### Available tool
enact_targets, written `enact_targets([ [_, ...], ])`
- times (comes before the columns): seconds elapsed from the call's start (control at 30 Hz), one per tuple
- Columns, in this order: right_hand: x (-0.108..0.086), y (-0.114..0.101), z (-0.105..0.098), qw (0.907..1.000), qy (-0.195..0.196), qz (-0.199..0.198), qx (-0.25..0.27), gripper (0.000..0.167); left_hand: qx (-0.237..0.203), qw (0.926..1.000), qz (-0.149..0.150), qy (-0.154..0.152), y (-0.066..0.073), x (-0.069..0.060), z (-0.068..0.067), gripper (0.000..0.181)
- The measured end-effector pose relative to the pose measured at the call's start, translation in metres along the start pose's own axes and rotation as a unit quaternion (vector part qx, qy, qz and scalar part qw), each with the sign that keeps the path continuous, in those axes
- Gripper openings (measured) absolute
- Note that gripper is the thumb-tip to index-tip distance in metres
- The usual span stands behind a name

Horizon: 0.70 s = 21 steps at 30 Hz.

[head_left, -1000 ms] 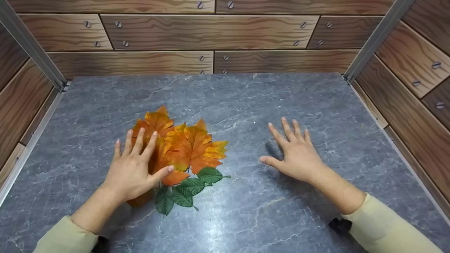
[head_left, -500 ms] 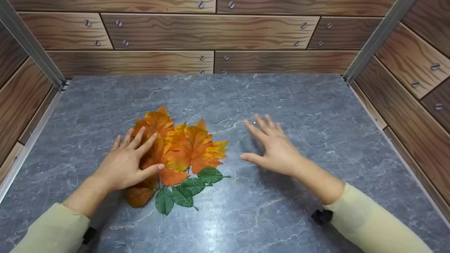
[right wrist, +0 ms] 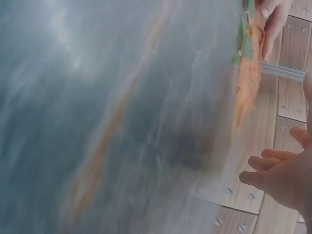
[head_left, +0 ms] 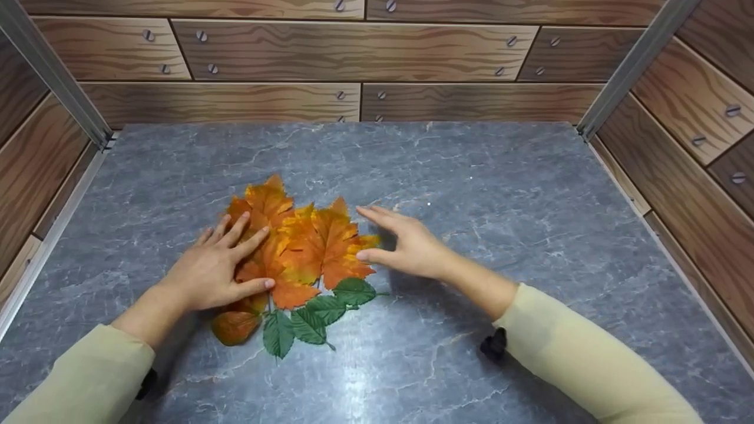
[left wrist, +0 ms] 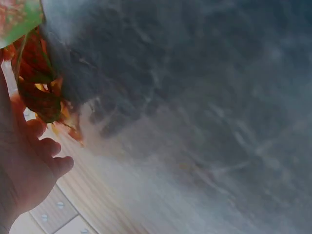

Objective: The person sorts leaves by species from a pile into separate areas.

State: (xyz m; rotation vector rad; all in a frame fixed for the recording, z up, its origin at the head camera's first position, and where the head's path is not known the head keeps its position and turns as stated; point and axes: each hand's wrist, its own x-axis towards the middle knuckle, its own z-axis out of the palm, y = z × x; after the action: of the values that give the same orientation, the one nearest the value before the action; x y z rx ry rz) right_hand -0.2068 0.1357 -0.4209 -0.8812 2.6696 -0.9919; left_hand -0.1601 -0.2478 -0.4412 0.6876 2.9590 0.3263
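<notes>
A cluster of orange-yellow maple leaves [head_left: 318, 250] lies left of the middle of the table, overlapping one another. Several green leaves [head_left: 309, 325] fan out along its near side, and a reddish-brown rounded leaf [head_left: 235, 328] sits at the near left. My left hand [head_left: 212, 274] lies over the left part of the cluster with fingers spread; what is under the palm is hidden. At the right edge of the cluster is my right hand [head_left: 409, 244], its thumb and fingers extended and apart. In the right wrist view the right hand [right wrist: 285, 170] holds nothing.
The grey marbled tabletop [head_left: 530, 194] spreads around the leaves. Wood-plank patterned walls [head_left: 353, 53] stand at the back and both sides, with metal posts [head_left: 624, 70] in the corners. Small white specks [head_left: 429, 204] dot the tabletop.
My right hand has moved left across the table to the right edge of the maple leaves. The left hand has shifted slightly left and lower, uncovering more of the reddish-brown leaf.
</notes>
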Motion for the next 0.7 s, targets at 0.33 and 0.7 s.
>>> enact_targets([
  [0.33,0.022,0.002,0.020,0.9989,0.005,-0.003,0.047,0.091,-0.008,0.9996,-0.012,-0.023,-0.002,0.001,0.007,0.097],
  [0.7,0.029,0.006,0.031,0.9976,-0.034,0.038,0.047,0.096,0.001,0.9992,-0.014,-0.038,-0.002,0.000,0.009,0.097],
])
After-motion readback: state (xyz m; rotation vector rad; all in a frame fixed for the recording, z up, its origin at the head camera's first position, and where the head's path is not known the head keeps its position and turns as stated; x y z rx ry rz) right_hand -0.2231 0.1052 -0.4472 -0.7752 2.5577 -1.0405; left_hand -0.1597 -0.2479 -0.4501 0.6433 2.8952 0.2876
